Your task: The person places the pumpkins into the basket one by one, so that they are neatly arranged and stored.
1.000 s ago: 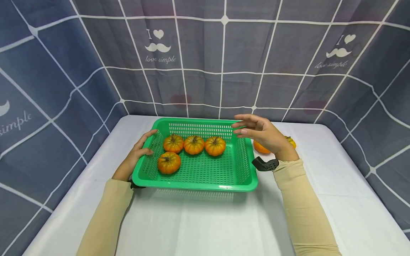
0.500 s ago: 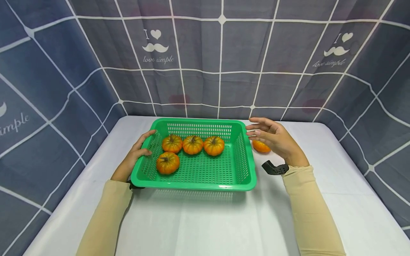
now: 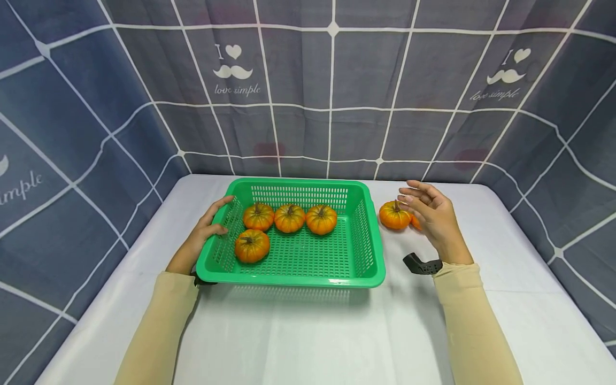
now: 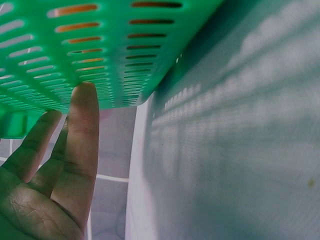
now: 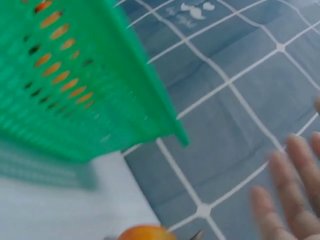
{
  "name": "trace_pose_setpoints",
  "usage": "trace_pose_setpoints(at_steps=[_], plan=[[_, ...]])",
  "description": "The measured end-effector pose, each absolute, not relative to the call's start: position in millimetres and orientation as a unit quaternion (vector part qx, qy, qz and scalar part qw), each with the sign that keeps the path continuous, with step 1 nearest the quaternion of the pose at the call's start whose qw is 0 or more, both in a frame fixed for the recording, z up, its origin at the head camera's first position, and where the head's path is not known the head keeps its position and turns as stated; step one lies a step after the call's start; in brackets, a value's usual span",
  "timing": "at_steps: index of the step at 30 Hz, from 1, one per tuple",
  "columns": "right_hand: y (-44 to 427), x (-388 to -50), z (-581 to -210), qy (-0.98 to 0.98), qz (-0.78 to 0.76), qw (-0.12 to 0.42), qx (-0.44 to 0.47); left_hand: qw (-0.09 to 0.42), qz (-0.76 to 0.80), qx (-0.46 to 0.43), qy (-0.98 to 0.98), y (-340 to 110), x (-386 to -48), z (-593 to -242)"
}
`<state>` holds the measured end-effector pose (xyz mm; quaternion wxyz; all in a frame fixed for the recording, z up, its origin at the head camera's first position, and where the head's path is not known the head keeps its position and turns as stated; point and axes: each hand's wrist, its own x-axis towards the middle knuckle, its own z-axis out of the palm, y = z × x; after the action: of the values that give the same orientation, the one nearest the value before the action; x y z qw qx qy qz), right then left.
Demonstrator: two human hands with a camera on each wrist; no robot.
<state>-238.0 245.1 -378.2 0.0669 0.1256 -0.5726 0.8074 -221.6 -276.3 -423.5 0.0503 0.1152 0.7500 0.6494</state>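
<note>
A green plastic basket (image 3: 308,282) with slotted walls holds several small orange pumpkins (image 3: 290,218). My left hand (image 3: 201,235) grips the basket's left side, thumb over the rim. In the left wrist view, the fingers (image 4: 82,135) reach up against the slotted green plastic from outside. To the right of the basket my right hand (image 3: 435,219) hovers in the air, fingers loosely bent and holding nothing. Beside its fingertips a pumpkin (image 3: 395,215) sits on the table. A second pumpkin (image 3: 416,222) is mostly hidden behind that hand.
A white cloth covers the table (image 3: 308,337). Behind it and at both sides hangs a dark grey-blue curtain (image 3: 298,128) with white grid lines. A pumpkin's top (image 5: 146,232) shows at the bottom of the right wrist view.
My right hand has moved right and slightly nearer, from over the basket's right rim to beside the loose pumpkins, uncovering one. The left hand keeps its place on the basket.
</note>
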Motion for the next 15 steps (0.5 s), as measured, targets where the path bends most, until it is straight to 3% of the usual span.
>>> trace_pose_setpoints(at_steps=[9, 15], plan=[[251, -244, -402, -0.536, 0.785, 0.309, 0.015, 0.05, 0.647, 0.115, 0.752, -276, -221, -424], [263, -246, -418, -0.562, 0.738, 0.371, -0.046, 0.05, 0.653, 0.114, 0.747, -276, -221, -424]])
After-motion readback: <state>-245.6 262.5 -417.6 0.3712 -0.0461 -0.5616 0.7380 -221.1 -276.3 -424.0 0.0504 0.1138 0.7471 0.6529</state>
